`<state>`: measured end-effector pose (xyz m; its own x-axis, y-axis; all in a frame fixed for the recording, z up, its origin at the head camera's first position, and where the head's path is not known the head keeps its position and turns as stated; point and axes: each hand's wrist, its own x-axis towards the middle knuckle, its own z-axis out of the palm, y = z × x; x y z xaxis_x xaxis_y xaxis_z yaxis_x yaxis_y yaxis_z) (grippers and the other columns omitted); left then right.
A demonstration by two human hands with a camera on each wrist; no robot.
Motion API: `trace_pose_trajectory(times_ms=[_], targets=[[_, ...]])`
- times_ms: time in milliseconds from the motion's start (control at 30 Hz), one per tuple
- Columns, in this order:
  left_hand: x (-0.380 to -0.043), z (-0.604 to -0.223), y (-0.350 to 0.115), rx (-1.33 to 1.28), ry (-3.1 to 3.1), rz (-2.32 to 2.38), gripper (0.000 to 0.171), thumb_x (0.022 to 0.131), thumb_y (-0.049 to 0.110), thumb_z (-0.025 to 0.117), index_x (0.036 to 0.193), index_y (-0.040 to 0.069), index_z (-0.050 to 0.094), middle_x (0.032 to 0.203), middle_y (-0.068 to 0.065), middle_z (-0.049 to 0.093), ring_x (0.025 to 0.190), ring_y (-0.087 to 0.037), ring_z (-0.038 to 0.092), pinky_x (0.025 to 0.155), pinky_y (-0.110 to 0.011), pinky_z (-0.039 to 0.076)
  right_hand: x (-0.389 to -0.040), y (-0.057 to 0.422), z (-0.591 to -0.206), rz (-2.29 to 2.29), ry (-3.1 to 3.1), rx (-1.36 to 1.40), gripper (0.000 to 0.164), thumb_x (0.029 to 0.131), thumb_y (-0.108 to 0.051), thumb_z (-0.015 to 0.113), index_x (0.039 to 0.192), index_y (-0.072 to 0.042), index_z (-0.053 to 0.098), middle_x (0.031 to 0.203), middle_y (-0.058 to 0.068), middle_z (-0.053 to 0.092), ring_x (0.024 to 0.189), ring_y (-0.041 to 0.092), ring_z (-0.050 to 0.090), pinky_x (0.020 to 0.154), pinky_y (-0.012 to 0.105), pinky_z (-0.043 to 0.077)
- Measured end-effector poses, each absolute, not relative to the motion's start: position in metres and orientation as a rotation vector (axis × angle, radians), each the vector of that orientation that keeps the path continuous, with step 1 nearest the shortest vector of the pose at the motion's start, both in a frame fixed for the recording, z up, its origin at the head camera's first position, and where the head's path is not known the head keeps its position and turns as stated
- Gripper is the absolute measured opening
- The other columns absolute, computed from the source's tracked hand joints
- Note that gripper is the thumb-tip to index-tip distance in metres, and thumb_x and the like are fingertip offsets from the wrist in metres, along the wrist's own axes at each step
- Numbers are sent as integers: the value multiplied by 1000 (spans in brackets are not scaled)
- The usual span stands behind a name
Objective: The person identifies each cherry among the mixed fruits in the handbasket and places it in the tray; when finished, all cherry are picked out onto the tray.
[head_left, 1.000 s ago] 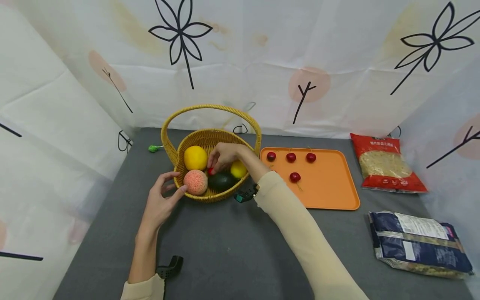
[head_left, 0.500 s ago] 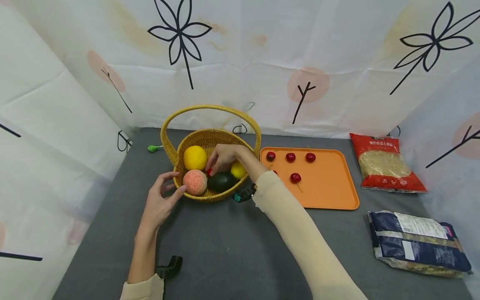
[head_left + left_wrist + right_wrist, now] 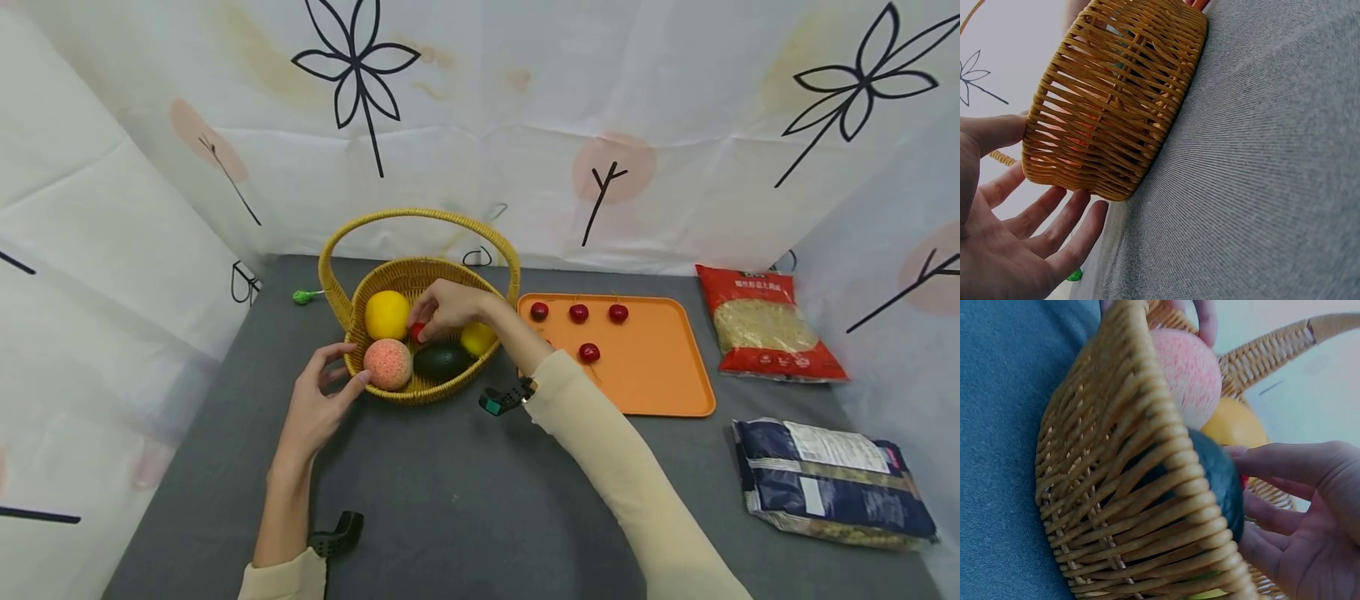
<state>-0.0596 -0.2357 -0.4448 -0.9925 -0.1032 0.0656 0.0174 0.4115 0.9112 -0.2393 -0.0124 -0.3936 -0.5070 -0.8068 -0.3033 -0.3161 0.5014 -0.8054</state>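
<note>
My left hand (image 3: 321, 404) holds the left edge of a yellow wicker basket (image 3: 422, 265), its thumb at the rim beside a pink-orange peach (image 3: 387, 364). In the left wrist view, its fingers (image 3: 1063, 215) lie against the outer wall. My right hand (image 3: 453, 308) reaches inside the basket and pinches a small red cherry (image 3: 417, 332), partly covered by the fingers. Around it lie a yellow-orange fruit (image 3: 387, 314), a dark green avocado (image 3: 442, 362) and a yellow lemon (image 3: 477, 339). The right wrist view shows only a sliver of the cherry (image 3: 1244, 481) behind the thumb.
Right of the basket is an orange tray (image 3: 660, 367) bearing several cherries (image 3: 588, 353), one mostly hidden by the right arm. A red bag (image 3: 767, 325) and a navy bag (image 3: 832, 483) lie farther right. A small green item (image 3: 303, 297) lies behind left.
My right hand has shifted slightly up with the cherry, more of which shows now, and its wrist has moved a little right. The left hand and basket stay put.
</note>
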Motion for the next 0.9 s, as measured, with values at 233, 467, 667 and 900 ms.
trace_pose_trajectory(times_ms=[233, 467, 667, 900], targets=[[-56, -433, -231, 93, -2570, -1634, 54, 91, 27, 68, 138, 11, 47, 142, -12, 46, 121, -37, 56, 77, -16, 51, -221, -1, -369, -939, 2071, -1110, 31, 85, -15, 73, 115, -8, 68, 112, 5, 67, 104, 19, 61, 83, 27, 54], [-56, -431, -231, 96, -2559, -1661, 54, 90, 27, 69, 137, 11, 47, 142, -11, 46, 121, -35, 55, 78, -15, 50, -192, 41, -337, -1037, 2024, -1191, 30, 88, -15, 71, 118, -16, 66, 117, 1, 67, 94, 26, 71, 81, 30, 56], [-61, -451, -239, 84, -2549, -1648, 55, 89, 31, 70, 138, 19, 47, 143, -7, 46, 122, -32, 56, 78, -14, 49, -168, 91, -325, -1143, 1980, -1159, 31, 87, -19, 73, 116, -19, 65, 115, 0, 65, 92, 20, 70, 80, 31, 57], [-59, -442, -236, 87, -2554, -1657, 54, 90, 28, 69, 138, 16, 47, 143, -9, 46, 122, -33, 56, 78, -13, 49, -151, 144, -324, -1222, 2029, -1121, 32, 87, -16, 72, 117, -14, 63, 110, 4, 63, 87, 26, 68, 81, 34, 57]])
